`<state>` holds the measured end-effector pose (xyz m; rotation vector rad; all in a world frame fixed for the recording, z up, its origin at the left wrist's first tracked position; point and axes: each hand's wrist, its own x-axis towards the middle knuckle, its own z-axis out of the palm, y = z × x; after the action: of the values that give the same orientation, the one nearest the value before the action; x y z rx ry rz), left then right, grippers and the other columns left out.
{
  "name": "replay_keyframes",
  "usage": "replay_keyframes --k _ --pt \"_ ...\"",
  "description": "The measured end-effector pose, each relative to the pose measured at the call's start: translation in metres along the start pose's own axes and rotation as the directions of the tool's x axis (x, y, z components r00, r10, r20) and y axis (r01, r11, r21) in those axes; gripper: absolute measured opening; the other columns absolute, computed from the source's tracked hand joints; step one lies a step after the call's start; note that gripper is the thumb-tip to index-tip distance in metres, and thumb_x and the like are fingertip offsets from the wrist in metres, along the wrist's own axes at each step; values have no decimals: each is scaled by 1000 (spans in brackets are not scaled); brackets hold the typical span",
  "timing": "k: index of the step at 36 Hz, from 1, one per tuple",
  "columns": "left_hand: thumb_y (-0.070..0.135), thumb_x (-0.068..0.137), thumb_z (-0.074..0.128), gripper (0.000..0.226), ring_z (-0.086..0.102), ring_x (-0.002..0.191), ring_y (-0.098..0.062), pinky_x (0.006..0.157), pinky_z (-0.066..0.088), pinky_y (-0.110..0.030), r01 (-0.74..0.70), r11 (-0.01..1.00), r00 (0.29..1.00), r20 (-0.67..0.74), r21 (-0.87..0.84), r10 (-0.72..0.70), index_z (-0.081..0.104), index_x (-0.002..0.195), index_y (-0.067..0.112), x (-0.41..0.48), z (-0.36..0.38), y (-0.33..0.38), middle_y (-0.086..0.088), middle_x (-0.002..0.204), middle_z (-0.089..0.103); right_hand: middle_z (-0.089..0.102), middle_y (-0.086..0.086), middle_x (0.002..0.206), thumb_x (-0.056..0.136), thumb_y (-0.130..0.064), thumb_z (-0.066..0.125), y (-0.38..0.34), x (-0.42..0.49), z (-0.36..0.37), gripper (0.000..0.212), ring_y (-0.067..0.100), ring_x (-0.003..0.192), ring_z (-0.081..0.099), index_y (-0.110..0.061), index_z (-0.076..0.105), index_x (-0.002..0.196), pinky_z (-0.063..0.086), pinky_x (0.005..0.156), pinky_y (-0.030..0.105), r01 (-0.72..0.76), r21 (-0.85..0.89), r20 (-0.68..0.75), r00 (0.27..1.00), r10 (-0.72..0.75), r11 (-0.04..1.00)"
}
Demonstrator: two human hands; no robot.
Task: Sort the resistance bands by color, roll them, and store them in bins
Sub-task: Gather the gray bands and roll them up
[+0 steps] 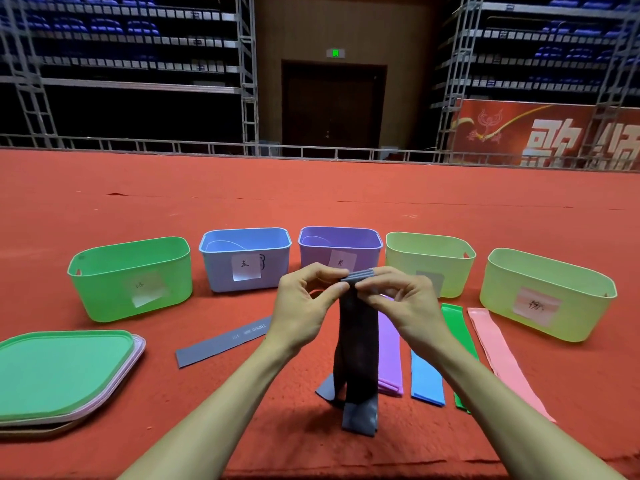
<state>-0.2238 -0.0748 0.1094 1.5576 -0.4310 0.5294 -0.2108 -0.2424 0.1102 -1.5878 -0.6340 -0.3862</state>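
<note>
My left hand (304, 303) and my right hand (403, 301) both pinch the top ends of a few dark grey bands (356, 358), which hang down to the red carpet. Another grey band (225, 341) lies flat to the left. To the right lie a purple band (390, 355), a blue band (426, 381), a green band (459, 327) and a pink band (504, 358). Behind them stand a green bin (131, 278), a blue bin (244, 259), a purple bin (341, 245) and two pale yellow-green bins (431, 263) (547, 294), each with a paper label.
A stack of lids (65, 375), green on top, lies at the near left. The red carpet (311, 202) stretches back to a metal railing (214, 148). Scaffolding, a dark door and a red banner stand beyond it.
</note>
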Motion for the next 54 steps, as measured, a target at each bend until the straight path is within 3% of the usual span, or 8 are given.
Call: replay_keyframes --k 11,14,20,30,36,47,50,54 --pt "0 84 69 30 65 88 -12 79 53 -28 6 996 999 -51 -87 -10 64 100 25 4 -1 -10 1 92 69 75 -7 83 79 12 67 -10 11 -1 26 9 83 70 -11 75 90 54 73 19 -53 -81 113 992 62 995" --pt "4 82 68 44 64 93 -14 85 54 -37 68 989 997 34 -134 -64 49 110 32 -1 1 -21 -2 95 66 74 -8 82 79 9 69 -7 18 -2 27 10 82 71 -16 76 89 55 75 21 44 -186 60 998 -33 982" --pt "-1 85 63 84 67 90 -17 92 52 -33 92 995 970 222 41 -99 23 134 54 -21 2 -52 -9 96 68 73 -5 88 81 2 71 -6 32 -9 29 15 84 70 -26 75 89 59 76 39 84 -261 -56 993 -102 962" --pt "-2 87 61 95 68 93 -12 87 53 -27 85 981 919 368 173 -145 14 138 64 -41 9 -75 3 107 67 71 -1 89 81 4 70 -12 56 -17 21 3 81 66 -9 75 97 55 80 24 223 -348 -104 956 -274 910" --pt "2 86 63 97 68 92 -23 81 55 -39 67 957 875 444 283 -193 12 138 66 -48 5 -78 6 123 62 72 -2 88 81 4 69 -10 62 -21 25 7 80 67 -15 74 96 57 77 34 162 -282 -153 965 -211 946" --pt "6 75 79 114 70 87 -18 76 56 -27 141 931 791 527 337 -311 7 135 70 -59 -15 -96 -1 116 68 72 -4 85 83 7 66 10 63 -18 25 3 74 66 -14 73 95 55 69 25 19 -208 -215 974 -65 978" --pt "9 72 81 119 69 83 -11 78 56 -27 144 918 753 561 368 -343 2 133 73 -62 -19 -100 -4 106 72 71 -7 81 83 8 65 21 62 -16 26 4 71 65 -16 73 90 57 71 30 -23 -185 -231 973 -21 982" --pt "11 69 83 121 70 79 -22 75 59 -38 177 893 720 564 413 -404 2 136 69 -65 -24 -112 -13 98 70 71 3 83 82 8 66 42 62 -13 31 13 73 65 -22 73 87 57 72 38 -45 -217 -221 975 -4 975"
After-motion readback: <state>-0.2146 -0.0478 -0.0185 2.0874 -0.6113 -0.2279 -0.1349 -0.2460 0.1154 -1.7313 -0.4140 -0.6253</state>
